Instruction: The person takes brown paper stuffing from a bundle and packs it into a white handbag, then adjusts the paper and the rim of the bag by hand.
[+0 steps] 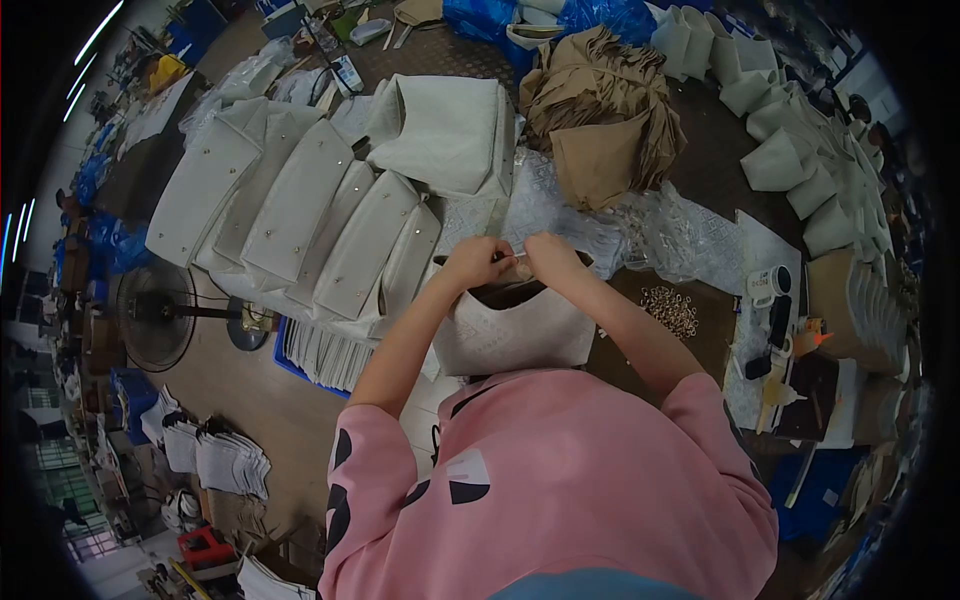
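A white textured handbag (515, 335) stands upright against the front of my body, its dark mouth facing up. Over its far rim my left hand (478, 262) is closed, thumb and fingers pinched together. Close beside it, my right hand (552, 258) is also closed, fingers bent downward at the same rim. A small pale brown bit (522, 269) shows between the fingertips; its kind is too small to tell. Right of the bag lies a pile of small gold-coloured metal pieces (668, 312).
White bags with metal studs (300, 205) are stacked at left. Brown paper pieces (605, 110) and clear plastic (665, 235) lie beyond my hands. More white bags (800, 160) line the right. A tape roll (768, 285) sits on the right side. A fan (155, 315) stands left.
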Demonstrator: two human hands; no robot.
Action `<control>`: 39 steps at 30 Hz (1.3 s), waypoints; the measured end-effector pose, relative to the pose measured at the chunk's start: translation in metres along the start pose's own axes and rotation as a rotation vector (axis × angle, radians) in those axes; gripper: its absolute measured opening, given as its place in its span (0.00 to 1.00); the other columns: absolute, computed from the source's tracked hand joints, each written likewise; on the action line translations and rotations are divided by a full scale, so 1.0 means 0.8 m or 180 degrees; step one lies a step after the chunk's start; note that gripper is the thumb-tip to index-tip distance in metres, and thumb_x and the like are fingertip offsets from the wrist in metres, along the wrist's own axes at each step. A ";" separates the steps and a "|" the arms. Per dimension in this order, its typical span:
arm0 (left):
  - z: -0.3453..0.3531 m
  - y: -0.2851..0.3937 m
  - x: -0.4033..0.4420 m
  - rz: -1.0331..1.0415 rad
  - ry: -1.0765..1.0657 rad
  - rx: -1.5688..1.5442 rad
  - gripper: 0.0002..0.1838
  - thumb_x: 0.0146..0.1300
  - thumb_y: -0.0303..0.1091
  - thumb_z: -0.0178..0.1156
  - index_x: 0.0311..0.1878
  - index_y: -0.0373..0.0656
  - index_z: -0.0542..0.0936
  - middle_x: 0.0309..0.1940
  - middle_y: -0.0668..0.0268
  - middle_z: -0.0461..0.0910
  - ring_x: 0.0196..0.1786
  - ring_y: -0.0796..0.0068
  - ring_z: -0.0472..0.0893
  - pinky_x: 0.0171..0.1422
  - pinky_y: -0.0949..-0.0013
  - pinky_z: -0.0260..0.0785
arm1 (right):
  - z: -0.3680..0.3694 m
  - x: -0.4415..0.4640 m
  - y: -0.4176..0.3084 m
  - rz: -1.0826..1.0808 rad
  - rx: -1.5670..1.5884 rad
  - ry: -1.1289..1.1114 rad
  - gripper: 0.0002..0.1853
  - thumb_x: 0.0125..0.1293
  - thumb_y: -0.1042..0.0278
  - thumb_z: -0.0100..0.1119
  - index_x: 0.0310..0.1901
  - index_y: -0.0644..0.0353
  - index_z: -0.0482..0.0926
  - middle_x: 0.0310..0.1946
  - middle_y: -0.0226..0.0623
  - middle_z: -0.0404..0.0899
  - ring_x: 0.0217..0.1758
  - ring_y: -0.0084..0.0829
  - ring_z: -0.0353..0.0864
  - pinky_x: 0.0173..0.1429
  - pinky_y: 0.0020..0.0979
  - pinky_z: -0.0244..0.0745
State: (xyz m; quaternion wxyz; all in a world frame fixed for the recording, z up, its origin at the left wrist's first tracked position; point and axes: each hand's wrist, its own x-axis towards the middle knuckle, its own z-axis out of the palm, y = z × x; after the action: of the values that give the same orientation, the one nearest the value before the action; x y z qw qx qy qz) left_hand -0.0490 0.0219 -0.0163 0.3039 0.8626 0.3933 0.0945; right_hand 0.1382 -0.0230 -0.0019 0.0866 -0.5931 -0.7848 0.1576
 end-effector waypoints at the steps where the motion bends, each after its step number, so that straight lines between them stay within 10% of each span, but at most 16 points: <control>1: 0.004 0.001 0.002 -0.0019 0.0019 0.0016 0.11 0.59 0.40 0.65 0.45 0.52 0.86 0.32 0.60 0.85 0.36 0.57 0.84 0.41 0.59 0.74 | -0.001 0.000 0.001 0.0024 -0.0007 -0.0075 0.07 0.58 0.69 0.64 0.33 0.66 0.82 0.35 0.56 0.81 0.41 0.53 0.84 0.45 0.45 0.80; 7: 0.006 0.004 0.003 0.0087 0.0069 -0.0410 0.11 0.61 0.38 0.63 0.45 0.49 0.84 0.34 0.60 0.85 0.39 0.56 0.84 0.44 0.58 0.74 | -0.065 -0.016 -0.006 0.0603 0.2082 0.0106 0.16 0.59 0.65 0.66 0.46 0.66 0.81 0.42 0.47 0.82 0.46 0.43 0.84 0.49 0.42 0.79; 10: 0.031 -0.008 0.007 0.0454 0.0452 -0.0139 0.14 0.62 0.41 0.64 0.48 0.47 0.83 0.40 0.59 0.84 0.44 0.56 0.83 0.47 0.59 0.74 | -0.043 -0.026 0.054 -0.0043 0.1291 0.1339 0.24 0.59 0.58 0.68 0.54 0.62 0.78 0.45 0.45 0.83 0.48 0.38 0.84 0.52 0.38 0.77; 16: 0.020 0.017 0.005 0.0572 0.0325 -0.0494 0.18 0.59 0.48 0.67 0.47 0.47 0.83 0.41 0.59 0.84 0.45 0.56 0.83 0.48 0.59 0.74 | -0.060 -0.052 0.061 0.0893 0.1388 -0.0778 0.19 0.58 0.58 0.66 0.45 0.64 0.83 0.40 0.51 0.84 0.39 0.48 0.84 0.47 0.44 0.75; 25: 0.041 0.006 0.018 -0.0180 0.0058 -0.0757 0.19 0.52 0.53 0.72 0.35 0.47 0.83 0.29 0.60 0.83 0.34 0.58 0.82 0.38 0.60 0.70 | -0.059 -0.040 0.062 0.0777 0.0544 -0.0518 0.12 0.55 0.61 0.67 0.34 0.63 0.86 0.27 0.49 0.83 0.33 0.45 0.84 0.42 0.43 0.76; 39: 0.045 -0.005 0.018 0.0461 0.0008 -0.1288 0.14 0.59 0.47 0.68 0.40 0.48 0.87 0.31 0.64 0.85 0.34 0.68 0.81 0.39 0.67 0.70 | -0.029 -0.026 0.099 0.0407 0.1651 -0.1072 0.14 0.56 0.60 0.70 0.38 0.63 0.87 0.27 0.42 0.85 0.29 0.29 0.81 0.37 0.33 0.74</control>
State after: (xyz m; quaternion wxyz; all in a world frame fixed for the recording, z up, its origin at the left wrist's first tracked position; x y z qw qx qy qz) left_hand -0.0272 0.0183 -0.0487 0.4627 0.8099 0.3036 0.1942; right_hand 0.2234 -0.0201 -0.0067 0.0936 -0.5649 -0.6829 0.4536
